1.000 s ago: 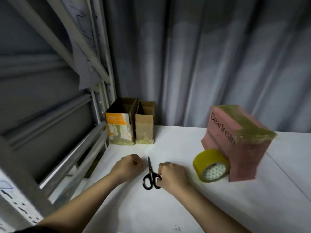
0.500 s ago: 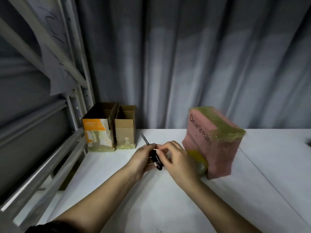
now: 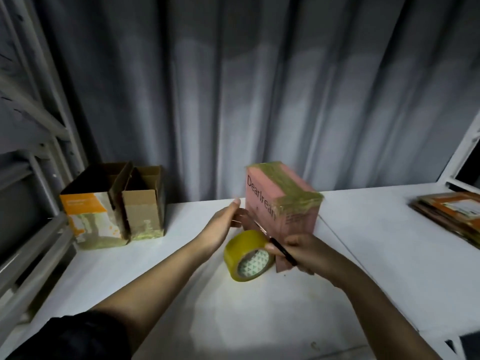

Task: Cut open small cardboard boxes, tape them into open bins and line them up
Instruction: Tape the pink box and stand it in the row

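The pink box [image 3: 283, 203] stood on the white table [image 3: 389, 255] near its middle, tall rather than wide, turned so that one vertical corner faced the camera; the lettering "Dearlrean" ran down its left face, and yellowish tape crossed its top and came down over the near upper corner. The right hand [image 3: 304, 253] was curled round the black handles of the scissors [image 3: 275, 242], whose long axis ran from the hand up and to the left, the tips pointing at the lower left face of the box; the blades were blurred and thin, so whether they were parted or touching the cardboard could not be told. The left hand [image 3: 223, 224] lay with its fingers straight and together against the lower left side of the box, though the fingertips were smeared by motion. A roll of yellow tape [image 3: 248, 255] stood on edge just in front of the box, its open core facing the camera and to the right, and it hid the box's lower near corner together with the right hand. Two open-topped bins [image 3: 114, 206], one orange and white, one plain brown, stood side by side and touching at the far left of the table. At the right edge a stack of flattened cardboard [image 3: 452, 211] was cut off by the frame.
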